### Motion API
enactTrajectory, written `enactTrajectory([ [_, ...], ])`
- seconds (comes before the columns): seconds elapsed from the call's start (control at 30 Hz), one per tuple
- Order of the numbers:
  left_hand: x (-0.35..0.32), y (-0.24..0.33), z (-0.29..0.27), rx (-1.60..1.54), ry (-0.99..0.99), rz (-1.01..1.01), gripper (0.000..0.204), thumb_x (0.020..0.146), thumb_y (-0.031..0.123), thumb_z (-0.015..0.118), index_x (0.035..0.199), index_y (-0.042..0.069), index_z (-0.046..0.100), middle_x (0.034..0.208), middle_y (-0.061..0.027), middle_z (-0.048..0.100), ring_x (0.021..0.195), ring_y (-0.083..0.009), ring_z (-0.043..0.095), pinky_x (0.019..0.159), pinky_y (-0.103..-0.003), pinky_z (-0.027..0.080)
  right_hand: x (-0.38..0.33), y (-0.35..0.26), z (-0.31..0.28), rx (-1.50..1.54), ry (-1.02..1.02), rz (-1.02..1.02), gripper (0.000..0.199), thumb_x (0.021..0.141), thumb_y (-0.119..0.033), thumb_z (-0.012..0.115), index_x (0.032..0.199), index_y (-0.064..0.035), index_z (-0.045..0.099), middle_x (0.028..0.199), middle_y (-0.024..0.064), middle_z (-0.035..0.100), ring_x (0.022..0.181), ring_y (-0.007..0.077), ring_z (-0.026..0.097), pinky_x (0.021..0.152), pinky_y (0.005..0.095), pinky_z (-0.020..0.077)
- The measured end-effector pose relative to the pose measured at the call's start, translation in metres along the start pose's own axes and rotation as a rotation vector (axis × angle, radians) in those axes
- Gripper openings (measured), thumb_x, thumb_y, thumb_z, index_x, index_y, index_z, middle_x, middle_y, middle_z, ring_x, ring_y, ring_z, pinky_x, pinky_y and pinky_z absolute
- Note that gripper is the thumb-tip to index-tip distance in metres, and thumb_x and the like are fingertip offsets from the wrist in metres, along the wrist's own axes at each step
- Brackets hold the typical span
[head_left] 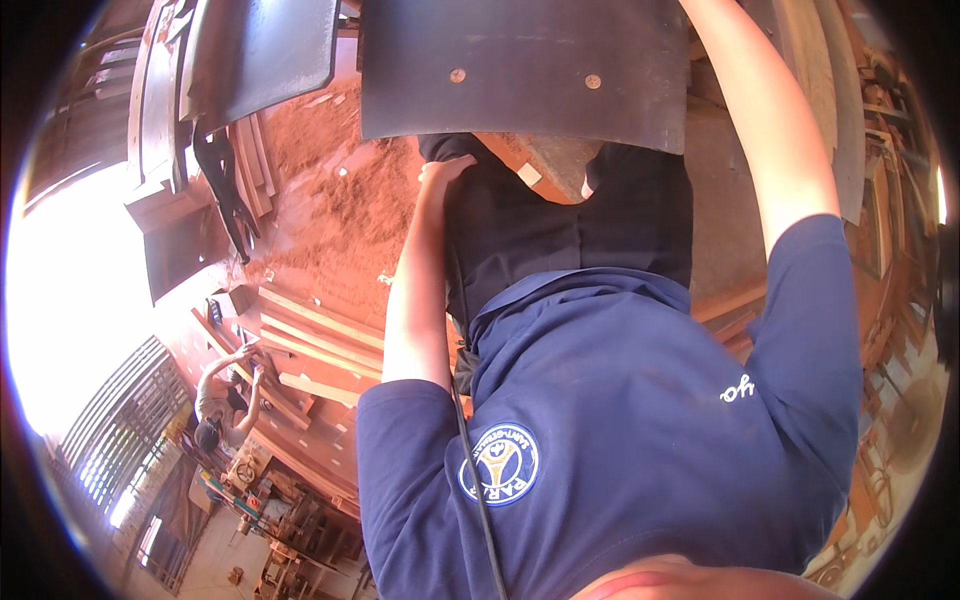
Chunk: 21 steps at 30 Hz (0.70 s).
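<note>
Two arms reach toward a dark curved metal panel (520, 70). The left hand (445, 170) rests curled at its lower edge against dark trousers; the right hand runs out of view, grip untellable. Sawdust floor (330, 200) and stacked planks (320, 340) suggest work is mid-way.

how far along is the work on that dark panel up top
Looks done: two screws already sit in the dark panel, and reddish sawdust covers the floor. In hand: the left hand rests on the black trousers just under the panel, with no tool visible; the right arm reaches up past the panel's edge, its hand out of view. What is left cannot be judged from this view.
</note>
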<state>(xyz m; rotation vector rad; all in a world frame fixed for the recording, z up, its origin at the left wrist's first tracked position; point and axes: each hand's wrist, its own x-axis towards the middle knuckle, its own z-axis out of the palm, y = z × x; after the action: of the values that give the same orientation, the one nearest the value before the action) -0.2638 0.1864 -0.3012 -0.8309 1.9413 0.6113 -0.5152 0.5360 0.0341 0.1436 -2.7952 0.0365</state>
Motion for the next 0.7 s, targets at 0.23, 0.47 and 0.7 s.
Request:
enactTrajectory([
  [0.23,-0.005,0.000,-0.006,0.003,0.000,0.009,0.129,0.056,0.072,0.088,0.148,-0.010,0.050,0.153,-0.0245,0.052,0.145,-0.0342,0.048,0.116,-0.042,0.044,-0.042,-0.010,-0.016,0.014,0.009,-0.021,0.059,0.091,-0.054,0.072,0.107,0.0023,0.063,0.097,0.0253,0.074,0.089,0.0395,0.075,0.078,0.0497,0.0603],
  [0.47,-0.002,0.011,-0.011,0.030,-0.003,0.006,0.129,0.057,0.073,0.086,0.149,-0.009,0.048,0.153,-0.0247,0.051,0.145,-0.0345,0.048,0.117,-0.042,0.044,-0.151,-0.006,-0.060,0.140,-0.129,-0.325,0.078,0.094,-0.068,0.061,0.130,0.0010,0.059,0.115,0.0209,0.073,0.109,0.0331,0.073,0.091,0.0468,0.0587],
  [0.7,0.026,-0.031,0.006,-0.041,0.026,0.114,0.137,0.060,0.075,0.084,0.158,-0.007,0.035,0.157,-0.0278,0.045,0.148,-0.0382,0.044,0.121,-0.044,0.040,-0.016,-0.011,-0.008,0.076,0.004,-0.215,0.062,0.090,-0.055,0.072,0.115,0.0008,0.061,0.105,0.0218,0.072,0.102,0.0375,0.071,0.088,0.0477,0.0569],
])
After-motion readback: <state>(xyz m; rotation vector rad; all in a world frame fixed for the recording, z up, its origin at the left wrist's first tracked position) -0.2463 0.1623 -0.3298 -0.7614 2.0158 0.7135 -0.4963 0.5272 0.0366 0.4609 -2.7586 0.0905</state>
